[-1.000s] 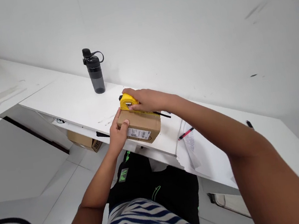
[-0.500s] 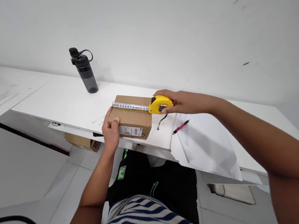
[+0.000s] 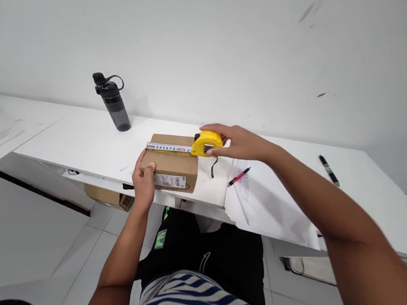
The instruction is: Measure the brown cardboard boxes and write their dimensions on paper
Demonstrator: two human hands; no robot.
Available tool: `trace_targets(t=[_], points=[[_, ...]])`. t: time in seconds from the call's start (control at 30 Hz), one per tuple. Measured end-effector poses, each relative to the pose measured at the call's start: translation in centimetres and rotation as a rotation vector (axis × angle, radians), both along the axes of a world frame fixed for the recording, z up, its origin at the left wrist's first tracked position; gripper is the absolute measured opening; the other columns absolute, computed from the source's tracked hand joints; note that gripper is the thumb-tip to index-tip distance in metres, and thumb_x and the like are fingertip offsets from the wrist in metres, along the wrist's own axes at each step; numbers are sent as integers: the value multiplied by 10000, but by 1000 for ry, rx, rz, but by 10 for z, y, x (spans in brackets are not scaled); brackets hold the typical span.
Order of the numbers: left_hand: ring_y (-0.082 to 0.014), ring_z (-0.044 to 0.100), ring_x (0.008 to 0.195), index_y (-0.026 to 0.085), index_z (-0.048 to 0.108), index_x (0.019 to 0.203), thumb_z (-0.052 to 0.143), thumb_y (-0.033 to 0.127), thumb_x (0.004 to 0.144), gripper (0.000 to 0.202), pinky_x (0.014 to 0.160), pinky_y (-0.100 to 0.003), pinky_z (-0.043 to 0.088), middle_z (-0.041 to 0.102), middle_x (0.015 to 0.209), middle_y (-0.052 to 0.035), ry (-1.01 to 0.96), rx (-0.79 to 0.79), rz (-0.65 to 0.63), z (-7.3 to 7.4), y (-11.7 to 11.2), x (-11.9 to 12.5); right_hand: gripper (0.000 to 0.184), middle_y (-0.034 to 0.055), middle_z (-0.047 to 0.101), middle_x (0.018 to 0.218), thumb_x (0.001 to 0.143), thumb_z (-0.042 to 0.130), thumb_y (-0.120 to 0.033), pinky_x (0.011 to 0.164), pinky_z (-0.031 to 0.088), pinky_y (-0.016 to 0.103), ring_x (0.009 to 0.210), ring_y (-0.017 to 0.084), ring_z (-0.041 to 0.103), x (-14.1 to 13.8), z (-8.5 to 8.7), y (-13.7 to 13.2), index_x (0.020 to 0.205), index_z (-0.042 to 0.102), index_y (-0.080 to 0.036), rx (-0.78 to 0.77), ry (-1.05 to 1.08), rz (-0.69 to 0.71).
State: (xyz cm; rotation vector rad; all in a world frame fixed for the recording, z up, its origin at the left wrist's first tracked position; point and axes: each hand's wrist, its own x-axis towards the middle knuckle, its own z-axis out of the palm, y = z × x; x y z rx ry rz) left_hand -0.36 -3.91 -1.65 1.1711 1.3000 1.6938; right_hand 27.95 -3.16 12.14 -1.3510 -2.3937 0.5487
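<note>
Positions are read as on a clock face centred on the carton. Between 8 and 9 o'clock, a lower box (image 3: 106, 195) sits beneath the desk (image 3: 69, 135). At half past 10, a bottle (image 3: 118, 114) stands upright. My left hand (image 3: 143, 183), between 8 and 9, grasps the carton (image 3: 169, 163), thumb over the near top edge; whether its fingertips touch the free end of the blade (image 3: 169, 148) I cannot tell. The carton rests on the desk, the blade across its top. Should my left hold slacken, the spring's pull could drag that end inward; a push from the right could turn the carton. Between 2 and 3, my right hand (image 3: 238, 143) grips the tape measure (image 3: 204, 144) at the carton's right end. Tilting it could bow the blade and falsify a reading. The strap (image 3: 212, 169), at 4, hangs loose and might snag. Beyond, at 3 to 4, lie a red pen (image 3: 239, 176), papers (image 3: 270, 201) and a black marker (image 3: 329, 171); a sweeping right forearm could disturb them.
</note>
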Motion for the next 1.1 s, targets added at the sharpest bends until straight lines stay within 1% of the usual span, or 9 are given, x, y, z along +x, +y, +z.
trace_targets(t=[0.33,0.5,0.63,0.77,0.83,0.9,0.97,1.03,1.1], points=[[-266,598,1298,209,483,1498,624,383,845,691,1095,-372,483,590,1473,-109,-4,-64,-82,5,-4,-3,708,118,695,1298,946,476,-484,816,485,373,1035,289,659,-126,-15,53,1584,306,-228,206,-109,181],[-266,592,1299,224,386,1551,637,476,862,776,1115,-362,463,558,1484,-119,43,-2,-54,-2,1,-4,701,108,631,1389,983,442,-468,923,487,411,1149,310,627,-132,-4,48,1613,226,-250,279,-160,153],[-269,565,1319,250,402,1528,636,523,869,750,1141,-369,439,534,1486,-109,86,35,-38,-9,9,-7,757,125,521,1490,990,403,-578,970,494,510,1310,373,526,-91,-19,-13,1637,119,-306,262,-91,-37],[-276,488,1396,252,366,1526,617,505,896,724,1192,-407,387,462,1538,-105,142,90,-7,-3,-1,-4,1090,208,485,1458,859,485,-756,968,509,597,1311,435,512,-58,-89,-112,1623,-131,-280,173,316,-370],[-293,347,1500,277,364,1521,645,471,895,713,1244,-423,312,365,1606,-65,221,268,105,2,-20,7,1139,215,508,1407,840,417,-815,973,514,616,1204,409,593,-60,-126,-151,1567,-286,-290,111,591,-525],[-297,348,1499,351,417,1477,710,481,843,711,1230,-447,337,363,1594,-25,265,589,198,5,-47,25,1126,179,562,1328,832,355,-857,917,558,602,1066,357,661,-71,-152,-172,1537,-340,-321,-37,810,-505],[-282,519,1364,411,463,1432,683,616,820,682,1139,-450,450,525,1445,-28,162,722,-33,0,-76,47,1096,153,562,1333,834,334,-870,882,591,564,1026,314,680,-83,-165,-176,1543,-321,-351,-146,950,-452],[-296,605,1274,374,431,1486,679,733,758,848,1062,-459,522,562,1437,-88,115,459,-452,-11,-99,67,1054,146,494,1450,854,365,-848,959,574,526,1155,293,649,-84,-165,-174,1564,-257,-379,-157,997,-370],[-294,701,1096,284,573,1377,646,781,751,802,923,-437,596,677,1289,-135,119,193,-675,-26,-112,79,963,129,421,1555,898,400,-788,1100,489,491,1331,274,554,-71,-157,-173,1615,-80,-361,-124,956,-231]])
